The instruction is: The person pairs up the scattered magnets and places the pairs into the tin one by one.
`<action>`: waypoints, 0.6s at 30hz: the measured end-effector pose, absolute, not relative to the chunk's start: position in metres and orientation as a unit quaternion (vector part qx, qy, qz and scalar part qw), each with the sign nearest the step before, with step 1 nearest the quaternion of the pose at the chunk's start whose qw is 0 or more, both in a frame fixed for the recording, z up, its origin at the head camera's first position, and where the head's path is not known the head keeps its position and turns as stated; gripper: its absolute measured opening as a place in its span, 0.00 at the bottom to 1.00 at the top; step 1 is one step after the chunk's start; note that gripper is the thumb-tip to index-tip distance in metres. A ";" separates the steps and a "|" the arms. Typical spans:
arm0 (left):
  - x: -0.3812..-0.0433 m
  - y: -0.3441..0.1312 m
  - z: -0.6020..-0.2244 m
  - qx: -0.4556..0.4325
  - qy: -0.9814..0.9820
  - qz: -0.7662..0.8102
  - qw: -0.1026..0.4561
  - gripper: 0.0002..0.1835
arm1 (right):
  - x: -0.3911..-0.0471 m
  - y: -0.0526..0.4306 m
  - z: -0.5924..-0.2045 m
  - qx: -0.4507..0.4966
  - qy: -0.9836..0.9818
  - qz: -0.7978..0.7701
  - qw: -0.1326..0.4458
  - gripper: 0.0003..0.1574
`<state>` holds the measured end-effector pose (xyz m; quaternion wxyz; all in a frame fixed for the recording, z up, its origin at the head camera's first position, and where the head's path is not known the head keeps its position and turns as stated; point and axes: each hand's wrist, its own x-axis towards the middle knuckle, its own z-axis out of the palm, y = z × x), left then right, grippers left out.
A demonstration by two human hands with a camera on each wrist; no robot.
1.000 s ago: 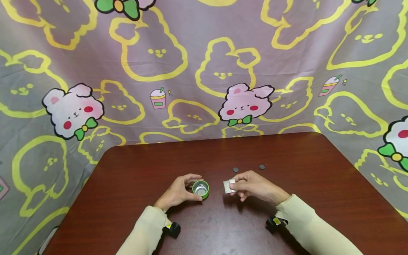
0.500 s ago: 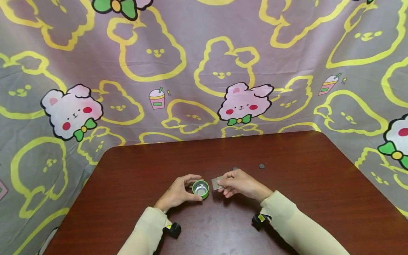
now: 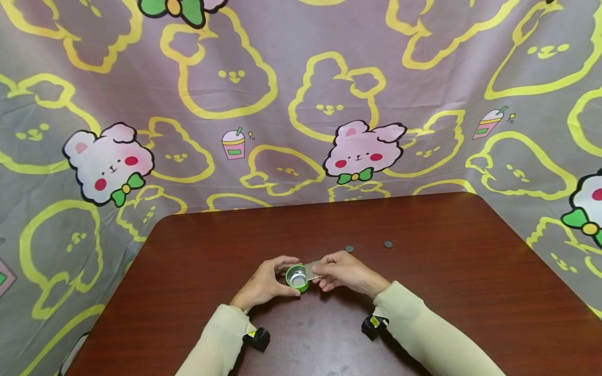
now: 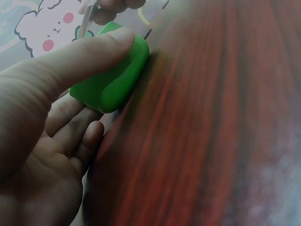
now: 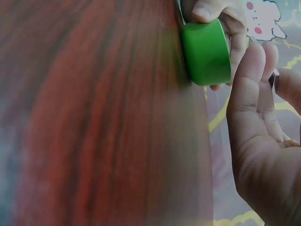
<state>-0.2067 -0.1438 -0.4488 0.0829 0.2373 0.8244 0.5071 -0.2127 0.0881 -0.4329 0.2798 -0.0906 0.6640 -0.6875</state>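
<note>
Cupping a green tin (image 5: 207, 54), pinching a flat piece (image 3: 311, 270)
The left hand (image 3: 264, 284) curves thumb and fingers round the tin on the table (image 3: 226, 237); the right hand (image 3: 345, 271), thumb on top, holds the piece by the tin's right rim.

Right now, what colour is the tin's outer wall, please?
The outer wall is green, clearest from the right wrist.

No text, label, brand, number or sign can be read anywhere here.
</note>
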 end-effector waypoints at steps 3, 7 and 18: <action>-0.210 -0.146 -0.454 0.234 0.826 0.506 0.085 0.38 | -0.213 0.085 -0.433 -0.091 0.660 -0.691 0.280 0.09; -0.210 -0.146 -0.455 0.233 0.824 0.509 0.087 0.38 | -0.213 0.080 -0.434 -0.087 0.661 -0.692 0.279 0.08; -0.210 -0.146 -0.454 0.234 0.821 0.513 0.088 0.37 | -0.209 0.071 -0.433 -0.081 0.683 -0.676 0.264 0.10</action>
